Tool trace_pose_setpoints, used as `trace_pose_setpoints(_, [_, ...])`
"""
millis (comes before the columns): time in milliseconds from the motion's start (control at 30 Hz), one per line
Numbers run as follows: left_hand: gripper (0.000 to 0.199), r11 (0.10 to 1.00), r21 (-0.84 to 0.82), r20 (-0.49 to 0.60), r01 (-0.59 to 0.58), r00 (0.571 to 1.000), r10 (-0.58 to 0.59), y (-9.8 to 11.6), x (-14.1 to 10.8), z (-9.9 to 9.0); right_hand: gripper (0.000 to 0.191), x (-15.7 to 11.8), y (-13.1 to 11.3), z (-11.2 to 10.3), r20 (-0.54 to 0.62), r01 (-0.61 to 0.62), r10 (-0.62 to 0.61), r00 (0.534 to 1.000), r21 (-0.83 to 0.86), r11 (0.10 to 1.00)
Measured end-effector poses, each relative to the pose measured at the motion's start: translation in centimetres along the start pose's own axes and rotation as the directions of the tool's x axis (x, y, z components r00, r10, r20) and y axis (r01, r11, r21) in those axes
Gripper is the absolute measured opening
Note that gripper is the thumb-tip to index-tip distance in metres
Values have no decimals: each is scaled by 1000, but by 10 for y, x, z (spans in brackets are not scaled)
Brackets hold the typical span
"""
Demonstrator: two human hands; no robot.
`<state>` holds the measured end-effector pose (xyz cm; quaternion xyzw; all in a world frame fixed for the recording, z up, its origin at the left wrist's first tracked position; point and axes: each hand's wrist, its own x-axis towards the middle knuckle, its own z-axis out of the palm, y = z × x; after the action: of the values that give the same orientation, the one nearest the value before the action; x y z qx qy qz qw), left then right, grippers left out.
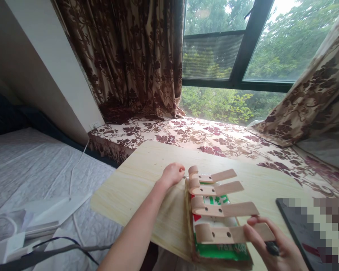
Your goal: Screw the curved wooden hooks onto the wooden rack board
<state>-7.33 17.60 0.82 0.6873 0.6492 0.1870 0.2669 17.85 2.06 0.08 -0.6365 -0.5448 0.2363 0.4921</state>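
Several pale curved wooden strips (237, 209), each rolled at the left end and marked with two dark spots, lie in a row across a green and white packet (214, 250). The packet rests on a shallow brown base (190, 241). My right hand (282, 244) is closed around the right end of the nearest wooden strip (220, 234), thumb on its near side. A small black rounded object (272, 248) shows among those fingers; its kind is unclear. Beyond the base's far left corner, my left hand (173, 174) is curled closed on the tabletop, its contents hidden.
A light wooden table (130, 180) carries the work. At its right edge lies a dark flat device (290, 233), partly blurred out. To the left, a bed (39, 162) holds cables and a white adapter (9, 248). Behind are a floral-covered ledge (203, 135), curtains and a window.
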Motion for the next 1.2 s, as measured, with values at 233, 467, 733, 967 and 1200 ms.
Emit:
trace_pose_setpoints(233, [36,990,144,96,-6,995,-8,-1,7,3,32,1,1,-1,18,4,-4,1000,-8,1000])
trace_pose_setpoints(467, [36,982,187,54,13,998,-23,-13,0,-4,30,1,1,-2,0,30,-30,1000,-32,999])
trace_pose_setpoints(733, [36,989,143,-116,-43,991,60,-10,-16,-14,28,7,4,-5,86,90,-84,993,-59,994])
trace_pose_setpoints(967, [20,955,34,-342,-295,894,289,36,-94,-34,25,9,-2,-7,135,109,-102,986,-42,993])
trace_pose_setpoints(1200, [13,856,59,-343,-513,795,500,61,-151,-21,20,6,-2,-5,123,134,-136,983,18,991])
